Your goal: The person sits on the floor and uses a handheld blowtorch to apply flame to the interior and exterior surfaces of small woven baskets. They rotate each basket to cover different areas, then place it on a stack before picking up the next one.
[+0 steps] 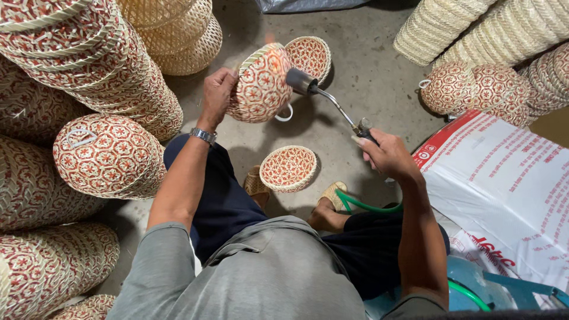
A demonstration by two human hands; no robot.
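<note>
My left hand (pixel 217 95) holds a small woven basket (pixel 261 83) with a red and white star pattern by its rim, raised above the concrete floor. My right hand (pixel 385 155) grips a gas torch (pixel 323 95) whose dark nozzle points at the side of that basket; a faint flame shows near the basket's top. A green hose (pixel 361 206) runs from the torch down past my knee. A wristwatch (pixel 203 136) is on my left wrist. Two more small patterned baskets lie on the floor, one (pixel 288 168) by my feet and one (pixel 308 56) farther off.
Tall stacks of red-patterned baskets (pixel 89 89) crowd the left side. Plain pale baskets (pixel 178 29) stand at top centre and top right (pixel 474 26). A white printed sack (pixel 504 189) lies at right, above a blue gas cylinder (pixel 468 284). More patterned baskets (pixel 474 89) sit at right.
</note>
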